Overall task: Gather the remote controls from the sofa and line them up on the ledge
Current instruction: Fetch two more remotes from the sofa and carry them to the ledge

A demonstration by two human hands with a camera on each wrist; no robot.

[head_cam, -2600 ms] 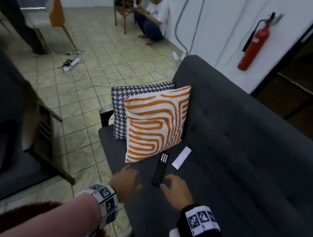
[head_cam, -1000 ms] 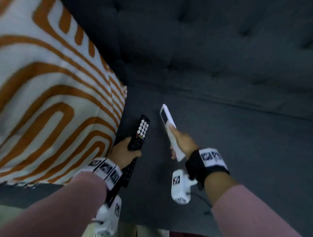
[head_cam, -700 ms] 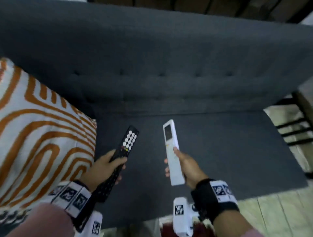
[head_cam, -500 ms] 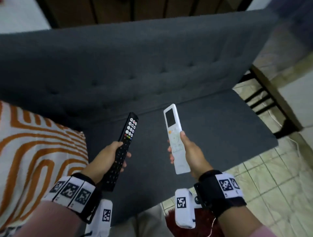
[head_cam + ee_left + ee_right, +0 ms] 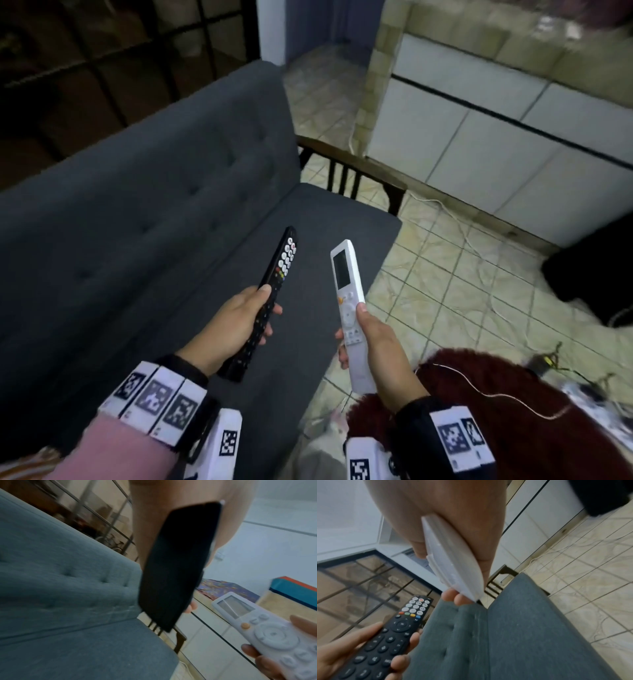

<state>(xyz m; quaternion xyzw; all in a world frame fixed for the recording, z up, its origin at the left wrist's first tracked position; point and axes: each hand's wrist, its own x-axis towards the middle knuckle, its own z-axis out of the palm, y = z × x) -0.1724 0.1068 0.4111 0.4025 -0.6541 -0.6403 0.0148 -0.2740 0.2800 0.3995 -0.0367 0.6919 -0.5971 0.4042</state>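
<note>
Clearly both remotes are off the grey sofa [image 5: 144, 192] and held in the air above its seat. Over the seat's middle, the left hand [image 5: 233, 325] wraps the lower half of the black TV remote [image 5: 270, 291], thumb along its edge. Above the seat's right front edge, the right hand [image 5: 376, 342] grasps the white air-conditioner remote [image 5: 347, 301] low down, screen end free. Both look light, rigid and smooth-backed, so a mid-body hold seems safest. Right of the sofa's wooden armrest [image 5: 352, 164] lies open tiled floor [image 5: 462, 291] strewn with cables, probably trip hazards. No ledge is identifiable, possibly the blurred tiled counter beyond.
</note>
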